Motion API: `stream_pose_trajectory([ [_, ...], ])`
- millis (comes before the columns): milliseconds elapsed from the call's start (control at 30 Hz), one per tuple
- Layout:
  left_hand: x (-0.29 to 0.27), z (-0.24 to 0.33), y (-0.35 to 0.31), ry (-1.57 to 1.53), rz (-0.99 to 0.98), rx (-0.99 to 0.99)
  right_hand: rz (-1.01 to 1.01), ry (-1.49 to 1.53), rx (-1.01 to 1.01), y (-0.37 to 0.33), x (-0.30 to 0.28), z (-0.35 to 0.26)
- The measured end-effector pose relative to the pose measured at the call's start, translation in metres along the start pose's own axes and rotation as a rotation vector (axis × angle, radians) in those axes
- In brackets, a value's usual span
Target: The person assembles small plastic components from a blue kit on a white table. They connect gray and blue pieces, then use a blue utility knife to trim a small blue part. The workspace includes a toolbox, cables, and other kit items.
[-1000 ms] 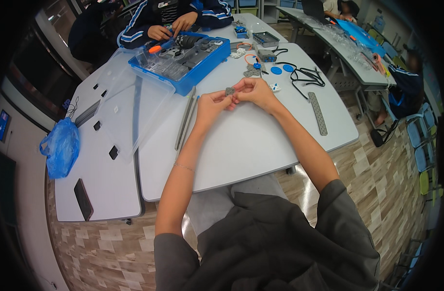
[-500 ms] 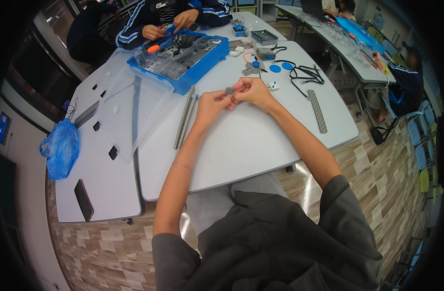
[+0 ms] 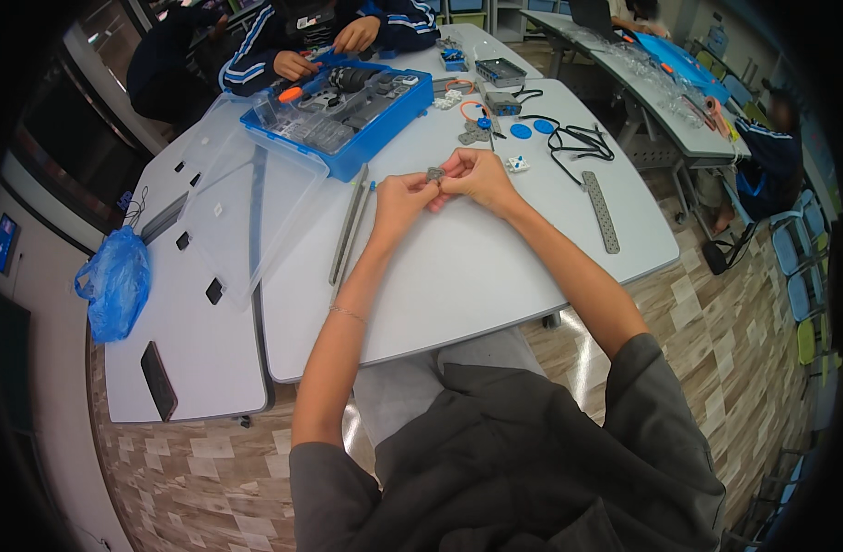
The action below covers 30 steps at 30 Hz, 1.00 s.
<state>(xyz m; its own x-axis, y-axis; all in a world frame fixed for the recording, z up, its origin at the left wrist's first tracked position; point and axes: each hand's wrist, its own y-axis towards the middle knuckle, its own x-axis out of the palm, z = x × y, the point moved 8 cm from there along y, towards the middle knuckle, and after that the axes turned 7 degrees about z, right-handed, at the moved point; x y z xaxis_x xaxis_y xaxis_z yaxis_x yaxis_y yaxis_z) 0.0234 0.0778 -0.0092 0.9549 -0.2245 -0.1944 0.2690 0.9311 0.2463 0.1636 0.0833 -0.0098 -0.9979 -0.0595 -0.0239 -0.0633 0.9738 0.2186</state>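
Note:
Both my hands meet above the middle of the white table, pinching a small grey perforated building piece [image 3: 434, 173] between them. My left hand [image 3: 401, 201] grips it from the left with thumb and fingertips. From the right, my right hand [image 3: 478, 178] closes its thumb and fingers on the same piece. Fingers cover most of it, so its full shape is hidden. Just right of my right hand lies a small white part with blue pins [image 3: 517, 164]. Long grey beams [image 3: 350, 230] rest left of my left hand.
A blue parts box [image 3: 366, 138] stands ahead, with a co-worker's hands [image 3: 297, 64] over its far side. Its clear lid [image 3: 256, 202] lies left. Black cables [image 3: 578, 140], blue discs [image 3: 521, 131] and a perforated grey strip [image 3: 601, 212] lie right. A phone [image 3: 159, 379] rests near left.
My hands keep hold of the grey piece, with only slight finger movement. The co-worker's hands have shifted a little over the box.

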Motion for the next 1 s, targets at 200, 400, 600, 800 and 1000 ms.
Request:
stream_pose_trajectory([
  [200, -0.003, -0.003, -0.002, -0.045, 0.026, -0.018, -0.009, 0.018, -0.019, 0.0, 0.0, -0.003],
  [400, -0.006, -0.004, -0.003, -0.095, 0.092, -0.027, 0.005, 0.028, -0.045, -0.001, 0.0, -0.003],
  [600, -0.008, -0.003, -0.003, -0.086, 0.136, -0.048, 0.006, 0.038, -0.029, -0.003, 0.001, -0.006],
  [800, -0.011, 0.005, -0.008, -0.081, 0.212, -0.009, -0.035, 0.02, -0.005, -0.005, 0.006, -0.008],
  [1000, -0.008, 0.004, -0.007, -0.067, 0.208, -0.012, -0.035, -0.006, -0.036, -0.005, 0.005, -0.009],
])
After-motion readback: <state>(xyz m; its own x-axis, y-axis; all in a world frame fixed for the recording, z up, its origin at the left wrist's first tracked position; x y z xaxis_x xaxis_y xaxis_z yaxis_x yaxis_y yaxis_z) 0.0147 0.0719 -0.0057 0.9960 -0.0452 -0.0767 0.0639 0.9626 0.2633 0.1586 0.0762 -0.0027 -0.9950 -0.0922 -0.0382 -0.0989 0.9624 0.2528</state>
